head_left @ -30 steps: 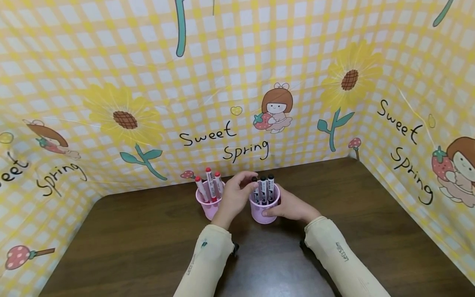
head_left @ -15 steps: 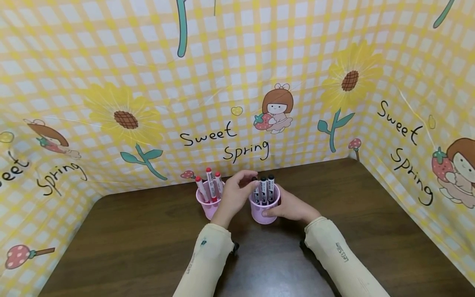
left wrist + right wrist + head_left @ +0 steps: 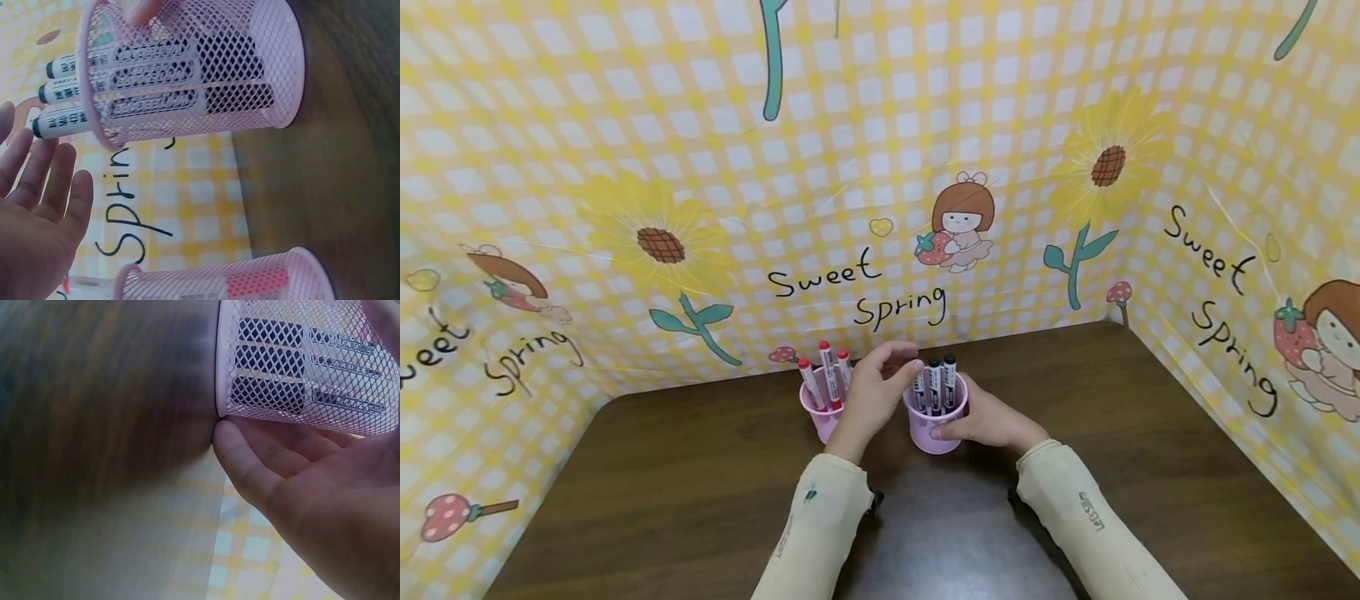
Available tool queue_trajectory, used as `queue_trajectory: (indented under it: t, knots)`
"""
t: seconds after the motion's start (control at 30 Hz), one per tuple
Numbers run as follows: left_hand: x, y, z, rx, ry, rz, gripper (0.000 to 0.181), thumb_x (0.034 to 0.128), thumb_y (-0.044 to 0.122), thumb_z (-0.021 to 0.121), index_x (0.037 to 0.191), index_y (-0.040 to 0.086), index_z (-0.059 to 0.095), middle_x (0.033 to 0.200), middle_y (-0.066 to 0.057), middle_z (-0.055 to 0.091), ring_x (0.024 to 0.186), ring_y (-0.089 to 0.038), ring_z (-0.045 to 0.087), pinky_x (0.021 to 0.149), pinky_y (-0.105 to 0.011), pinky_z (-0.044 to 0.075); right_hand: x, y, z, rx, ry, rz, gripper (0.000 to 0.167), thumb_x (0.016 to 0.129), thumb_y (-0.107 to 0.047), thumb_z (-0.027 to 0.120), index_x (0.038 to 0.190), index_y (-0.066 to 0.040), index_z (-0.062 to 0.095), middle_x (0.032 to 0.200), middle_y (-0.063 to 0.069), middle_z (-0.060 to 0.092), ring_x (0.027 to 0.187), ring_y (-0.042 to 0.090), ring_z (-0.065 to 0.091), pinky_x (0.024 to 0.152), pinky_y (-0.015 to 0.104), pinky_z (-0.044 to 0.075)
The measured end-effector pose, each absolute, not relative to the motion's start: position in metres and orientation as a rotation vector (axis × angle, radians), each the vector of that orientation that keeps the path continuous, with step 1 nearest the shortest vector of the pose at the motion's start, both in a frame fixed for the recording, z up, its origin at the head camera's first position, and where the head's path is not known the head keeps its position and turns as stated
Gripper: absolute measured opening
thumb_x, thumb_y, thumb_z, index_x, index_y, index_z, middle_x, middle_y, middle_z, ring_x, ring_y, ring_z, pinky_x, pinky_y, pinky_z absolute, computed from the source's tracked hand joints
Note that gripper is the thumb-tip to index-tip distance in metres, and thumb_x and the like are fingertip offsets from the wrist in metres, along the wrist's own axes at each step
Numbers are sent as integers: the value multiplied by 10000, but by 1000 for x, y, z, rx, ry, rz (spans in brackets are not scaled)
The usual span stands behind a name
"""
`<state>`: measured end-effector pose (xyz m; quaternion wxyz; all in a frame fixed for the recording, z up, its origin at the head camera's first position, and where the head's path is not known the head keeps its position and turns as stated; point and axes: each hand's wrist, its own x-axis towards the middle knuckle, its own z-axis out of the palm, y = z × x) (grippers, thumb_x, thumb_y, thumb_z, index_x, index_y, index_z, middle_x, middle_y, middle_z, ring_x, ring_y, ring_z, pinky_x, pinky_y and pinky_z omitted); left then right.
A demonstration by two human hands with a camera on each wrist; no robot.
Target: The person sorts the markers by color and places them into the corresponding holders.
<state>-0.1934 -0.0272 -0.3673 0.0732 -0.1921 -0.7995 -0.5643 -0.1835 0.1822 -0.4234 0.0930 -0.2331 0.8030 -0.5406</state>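
Observation:
In the head view, my right hand (image 3: 996, 418) holds a pink mesh pen cup (image 3: 934, 440), thumb in front and fingers round its far side. Three black-capped markers (image 3: 935, 390) stand upright in the cup. My left hand (image 3: 872, 404) is raised at the cup's left rim, beside the leftmost marker's top, which the thumb hides. In the left wrist view, the left hand (image 3: 37, 228) has loosely extended fingers close to a black cap (image 3: 37, 128); whether they touch it, I cannot tell. The right wrist view shows the right hand (image 3: 312, 478) along the cup's mesh wall (image 3: 350, 422).
A second pink mesh cup (image 3: 826, 429) stands left of the first, partly behind my left wrist, holding red-capped markers (image 3: 829, 379). Both are on a dark wooden table (image 3: 700, 500). A yellow checked cloth (image 3: 820, 192) rises behind the table and along its sides.
My left thumb and fingers have spread slightly apart, and the leftmost black cap, visible between them before, is now hidden in the head view. The right hand and both cups keep their places.

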Motion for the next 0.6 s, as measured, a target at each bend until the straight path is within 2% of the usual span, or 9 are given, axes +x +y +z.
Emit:
queue_trajectory:
  t: [0.1, 0.33, 0.47, 0.6]
  knots:
    - [-191, -28, -364, -564, -2383, -1683, 249, 958, 217, 721, 1189, 125, 705, 1137, -12, 682, 1077, -224, 615, 989, -426, 481, -185, 183, -426, -676, 2404, -1597, 864, 822, -164, 844, 1467, 12, 297, 1370, 188, 505, 1191, 302, 537, 1045, 491, 406]
    - [-177, -40, -355, -615, -2288, -1599, 282, 950, 168, 725, 1214, 75, 693, 1219, -93, 669, 1150, -244, 587, 1026, -485, 443, -189, 184, -434, -684, 2402, -1601, 859, 813, -171, 848, 1452, 18, 307, 1345, 181, 500, 1172, 291, 534, 1038, 478, 403]
    - [-162, -51, -349, -678, -2331, -1400, 305, 960, 203, 715, 1245, 99, 678, 1267, -47, 655, 1219, -215, 564, 1051, -481, 426, -188, 194, -431, -635, 2432, -1526, 935, 813, -213, 853, 1489, 29, 253, 1399, 229, 462, 1238, 349, 497, 1066, 530, 378]
    - [-154, -65, -350, -849, -2425, -990, 436, 961, 257, 711, 1351, 89, 609, 1405, -107, 575, 1338, -294, 486, 1109, -509, 357, -186, 217, -424, -491, 2564, -1308, 1057, 807, -328, 855, 1543, 29, 185, 1494, 312, 376, 1349, 443, 406, 1102, 599, 313]
